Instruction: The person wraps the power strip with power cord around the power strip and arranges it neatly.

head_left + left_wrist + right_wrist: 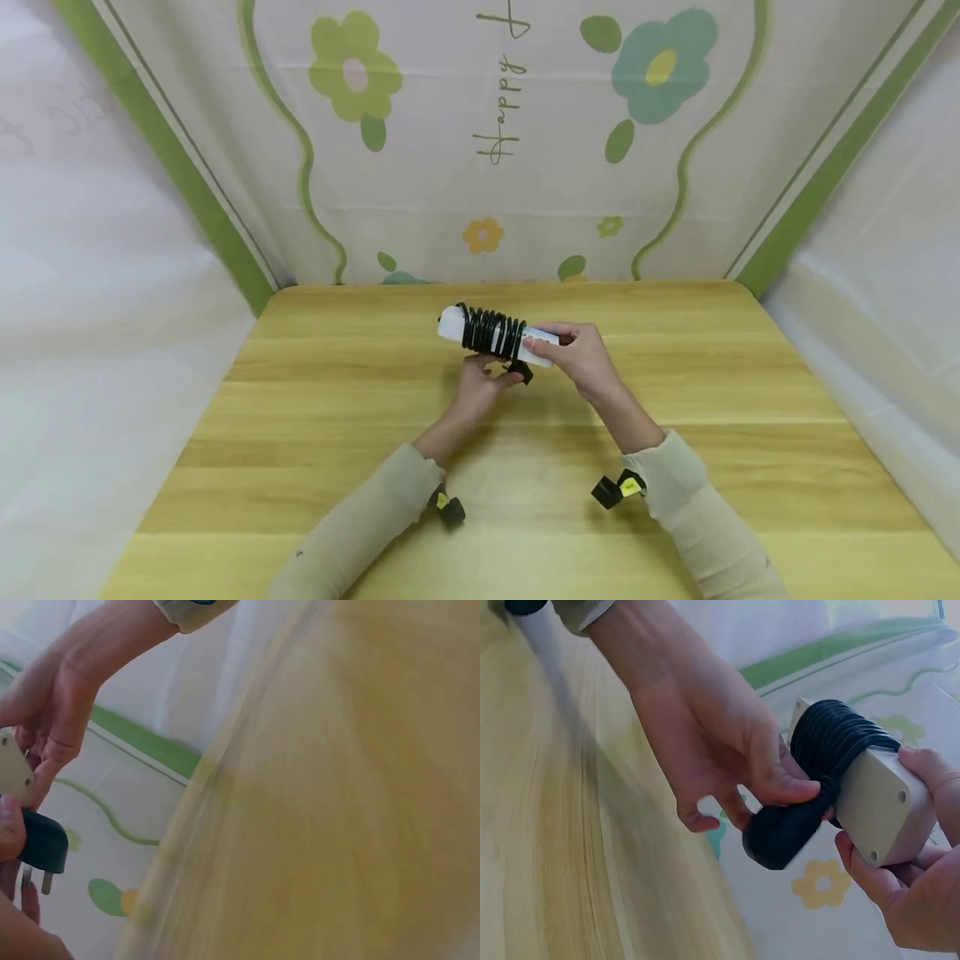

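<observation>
A white power strip (538,346) is held up over the table, its black cord (491,332) wound in several tight turns around the middle. My right hand (585,358) grips the bare right end of the strip, thumb on the near face. Below the coils, my left hand (480,387) pinches the black plug (784,832) at the cord's end between thumb and fingers. In the left wrist view, metal pins stick out of the plug (43,844), and screw holes show on the strip's white casing (13,772).
The wooden table (337,400) lies beneath both hands, its far edge against a white flowered cloth (427,133). White cloth sides (97,275) rise at left and right. Each sleeve cuff has a small black device with a yellow label (628,486).
</observation>
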The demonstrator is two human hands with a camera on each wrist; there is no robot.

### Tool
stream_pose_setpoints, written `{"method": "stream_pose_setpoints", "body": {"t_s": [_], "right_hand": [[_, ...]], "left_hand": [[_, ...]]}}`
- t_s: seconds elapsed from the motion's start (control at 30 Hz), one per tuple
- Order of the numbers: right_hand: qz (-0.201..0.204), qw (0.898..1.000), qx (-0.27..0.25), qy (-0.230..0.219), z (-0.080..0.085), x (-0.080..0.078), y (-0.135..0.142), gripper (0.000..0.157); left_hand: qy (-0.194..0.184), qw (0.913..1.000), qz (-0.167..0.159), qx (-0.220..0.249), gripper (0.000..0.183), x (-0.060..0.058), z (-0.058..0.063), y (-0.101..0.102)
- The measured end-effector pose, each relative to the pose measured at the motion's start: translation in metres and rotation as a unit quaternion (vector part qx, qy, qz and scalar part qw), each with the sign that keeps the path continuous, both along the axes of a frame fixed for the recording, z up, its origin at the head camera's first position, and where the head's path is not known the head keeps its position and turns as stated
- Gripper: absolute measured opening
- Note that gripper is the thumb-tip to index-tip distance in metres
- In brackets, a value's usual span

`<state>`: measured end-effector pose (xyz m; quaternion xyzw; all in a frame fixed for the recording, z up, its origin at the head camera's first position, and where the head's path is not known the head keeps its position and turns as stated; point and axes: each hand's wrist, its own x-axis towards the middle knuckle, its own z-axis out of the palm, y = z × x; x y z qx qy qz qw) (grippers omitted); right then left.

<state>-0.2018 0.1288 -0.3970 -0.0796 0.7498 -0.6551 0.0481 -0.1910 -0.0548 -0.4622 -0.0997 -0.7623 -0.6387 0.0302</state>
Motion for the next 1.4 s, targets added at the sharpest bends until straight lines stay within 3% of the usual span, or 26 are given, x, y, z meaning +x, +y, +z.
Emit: {"method": "stream_pose_setpoints", "body": {"t_s": [0.13,0.3,0.47,0.57,0.67,0.73,0.83,0.93,1.03,1.1,1.23,1.3,1.4], "right_hand": [[0.024,0.999,0.026,0.012,-0.004,-0.001,0.003,0.040],[0.036,0.999,0.024,0.003,-0.010,-0.003,0.011,0.039],[0.049,0.998,0.028,-0.007,-0.015,-0.005,0.017,0.041],[0.062,0.997,0.038,-0.002,-0.016,-0.004,0.020,0.043],[0.071,0.996,0.050,0.001,-0.017,-0.003,0.022,0.041],[0.080,0.995,0.059,-0.001,-0.019,-0.003,0.023,0.040],[0.092,0.992,0.084,-0.008,-0.022,-0.004,0.023,0.040],[0.101,0.989,0.108,-0.009,-0.024,-0.003,0.021,0.043],[0.108,0.987,0.119,-0.002,-0.023,-0.001,0.019,0.044],[0.109,0.989,0.104,0.006,-0.021,0.000,0.017,0.048],[0.098,0.994,0.044,0.018,-0.017,0.001,0.020,0.063],[0.099,0.995,0.014,0.003,-0.020,0.002,0.024,0.073],[0.134,0.990,0.010,-0.035,-0.027,0.004,0.027,0.081]], "left_hand": [[-0.057,0.9983,-0.007,-0.006,0.026,0.006,-0.001,-0.007],[-0.105,0.9916,-0.074,-0.013,0.035,0.013,0.001,-0.017],[-0.148,0.9789,-0.141,-0.001,0.058,0.017,0.004,-0.048],[-0.189,0.9714,-0.144,0.010,0.082,0.020,0.010,-0.075],[-0.169,0.9743,-0.147,0.028,0.091,0.018,0.019,-0.095],[-0.129,0.9788,-0.157,0.022,0.087,0.016,0.025,-0.101],[-0.076,0.9820,-0.171,-0.030,0.076,0.013,0.033,-0.101],[-0.086,0.9812,-0.164,-0.054,0.068,0.013,0.035,-0.097],[-0.108,0.9844,-0.131,-0.044,0.063,0.015,0.035,-0.094],[-0.121,0.9865,-0.109,-0.019,0.061,0.016,0.036,-0.093],[-0.110,0.9902,-0.085,0.014,0.060,0.013,0.041,-0.093],[-0.099,0.9918,-0.079,0.019,0.060,0.011,0.044,-0.094],[-0.092,0.9928,-0.073,0.026,0.060,0.010,0.048,-0.099]]}}
